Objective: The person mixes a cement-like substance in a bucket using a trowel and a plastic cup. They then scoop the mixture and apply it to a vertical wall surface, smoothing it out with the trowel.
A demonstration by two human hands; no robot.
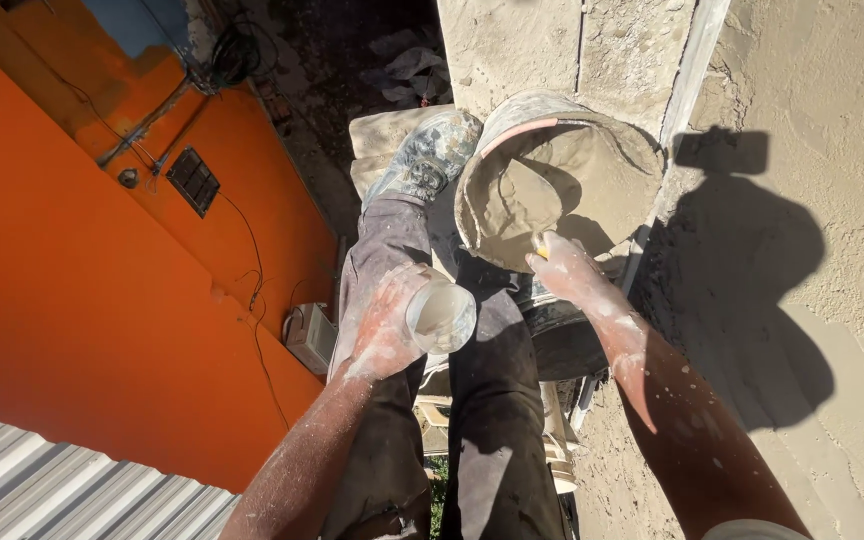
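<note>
High beside an orange wall (102,300), left hand (384,325) fingers clasp a clear cup (442,317); right hand (572,275) fingers pinch the mortar bucket (552,180) rim at centre, which could tip and fall.

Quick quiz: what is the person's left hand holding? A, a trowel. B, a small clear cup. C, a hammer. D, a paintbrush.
B: the left hand grips a small clear cup, while the right hand rests at the rim of the mortar bucket.

Harsh sunlight, sharp shadow on plastered wall (812,250), crisp focus
</note>
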